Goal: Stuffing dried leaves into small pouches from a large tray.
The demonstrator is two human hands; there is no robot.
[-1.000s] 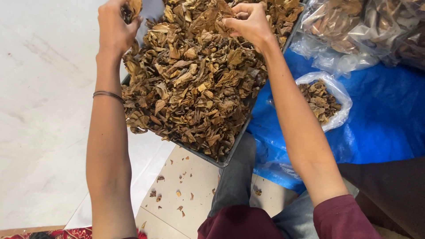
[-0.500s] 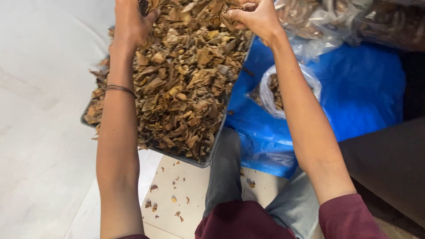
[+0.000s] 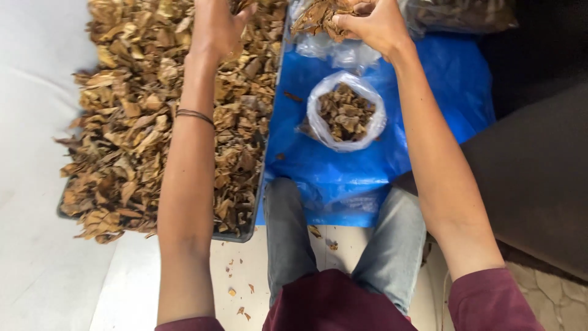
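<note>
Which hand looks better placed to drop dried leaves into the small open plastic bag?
Probably the right hand: it holds a clump of brown dried leaves above the blue sheet, near the clear plastic bag. The left hand is over the tray.

Leaves: dry, brown, curled leaf pieces (image 3: 141,116) heaped across a dark rectangular metal tray (image 3: 236,236).
Handful: a clump of the same leaves (image 3: 318,15) held above the blue sheet, beyond the tray's right edge.

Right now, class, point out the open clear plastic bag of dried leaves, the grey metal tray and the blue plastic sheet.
clear plastic bag (image 3: 318,125), head view, left rim.
grey metal tray (image 3: 236,236), head view, near corner.
blue plastic sheet (image 3: 441,92), head view, bare middle.
</note>
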